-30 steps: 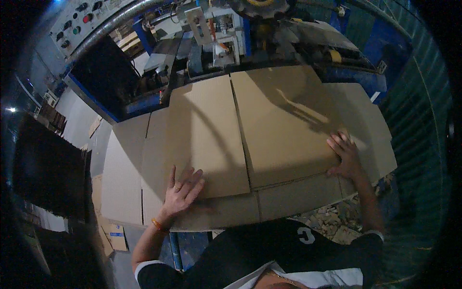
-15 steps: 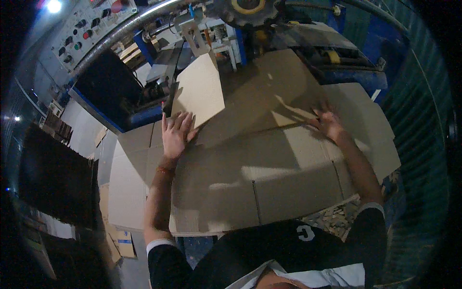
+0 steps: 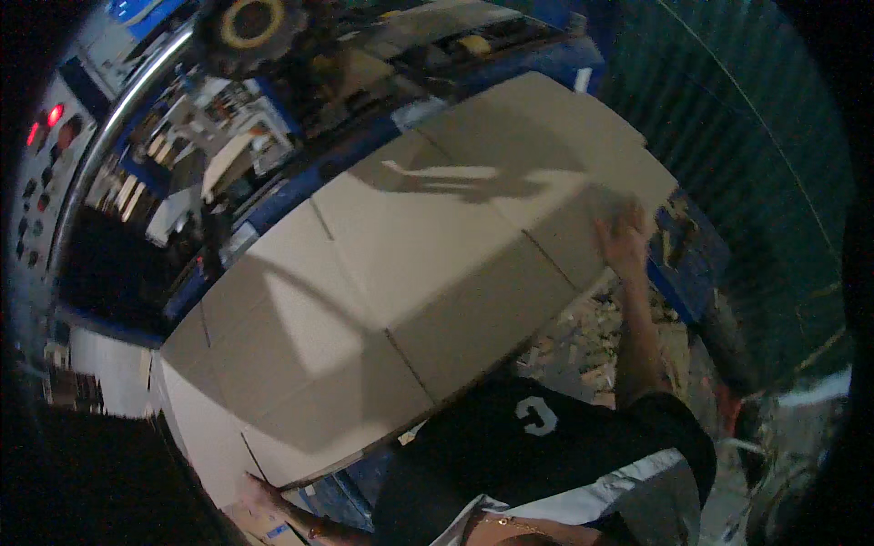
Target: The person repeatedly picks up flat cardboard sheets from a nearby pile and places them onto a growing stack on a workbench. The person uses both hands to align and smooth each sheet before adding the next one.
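A broad creased cardboard sheet (image 3: 437, 246), brown with dark slots cut into its edges, lies in front of me on the machine's bed. My right hand (image 3: 626, 241) rests on its right part near the close edge, fingers spread and slightly blurred. At the near left corner is my left hand (image 3: 261, 500), touching the edge beside a slot (image 3: 253, 455). Its fingers are dim and partly hidden, so their grip is unclear. Shadows of my arms and head fall across the cardboard.
Past the sheet runs a blue machine frame with a dark toothed wheel (image 3: 250, 25) and a curved metal bar (image 3: 114, 118). A control panel (image 3: 41, 191) with red lights stands far left. Cardboard scraps (image 3: 592, 341) lie below the near edge. Green corrugated sheeting (image 3: 728, 155) rises at right.
My view has swung to the right. My left hand has left the pale upright flap and moved down to the sheet's near left corner. My right hand remains on the cardboard's right side.
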Motion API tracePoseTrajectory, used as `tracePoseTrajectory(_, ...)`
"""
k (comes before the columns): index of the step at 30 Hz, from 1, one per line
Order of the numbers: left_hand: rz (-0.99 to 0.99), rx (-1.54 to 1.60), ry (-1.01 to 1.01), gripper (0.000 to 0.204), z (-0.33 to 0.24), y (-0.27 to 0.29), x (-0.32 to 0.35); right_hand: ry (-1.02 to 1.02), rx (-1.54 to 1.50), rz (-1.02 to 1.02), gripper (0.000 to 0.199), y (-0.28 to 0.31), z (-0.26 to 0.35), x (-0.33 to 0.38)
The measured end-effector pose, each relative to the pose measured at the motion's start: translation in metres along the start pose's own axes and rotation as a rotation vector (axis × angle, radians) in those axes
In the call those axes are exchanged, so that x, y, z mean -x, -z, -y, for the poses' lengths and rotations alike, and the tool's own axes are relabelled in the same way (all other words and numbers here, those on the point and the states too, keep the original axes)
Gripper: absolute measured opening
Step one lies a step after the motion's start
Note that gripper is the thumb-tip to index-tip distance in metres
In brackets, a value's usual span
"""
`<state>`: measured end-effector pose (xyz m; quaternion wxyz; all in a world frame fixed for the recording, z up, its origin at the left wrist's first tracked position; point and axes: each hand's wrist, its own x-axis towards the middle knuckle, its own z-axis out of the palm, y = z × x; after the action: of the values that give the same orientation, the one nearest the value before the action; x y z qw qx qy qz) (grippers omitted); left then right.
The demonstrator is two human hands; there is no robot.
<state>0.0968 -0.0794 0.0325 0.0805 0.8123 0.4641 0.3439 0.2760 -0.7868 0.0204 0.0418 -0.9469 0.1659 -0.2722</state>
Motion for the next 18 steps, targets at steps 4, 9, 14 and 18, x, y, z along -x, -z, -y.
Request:
tracePoseTrajectory(4, 0.107, -0.096, 0.103, 0.065, 0.055, -0.018, -0.008, -0.343, -0.096, 0.017, 0.056, -0.012, 0.019, -0.017)
tracePoseTrajectory(9, 0.019, -0.317, -0.088, 0.065, 0.060, -0.007, -0.035, -0.334, -0.551, -0.162, 0.052, -0.005, 0.032, -0.043)
tracePoseTrajectory(14, -0.277, 0.978, 0.064, 0.074, 0.047, 0.032, -0.080, -0.523, -1.382, -0.800, 0.045, 0.007, 0.026, -0.061)
tracePoseTrajectory(18, 0.211, 1.395, 0.160, 0.038, 0.081, 0.041, -0.123, -0.535, -1.837, -0.229, 0.046, 0.049, 0.008, -0.078)
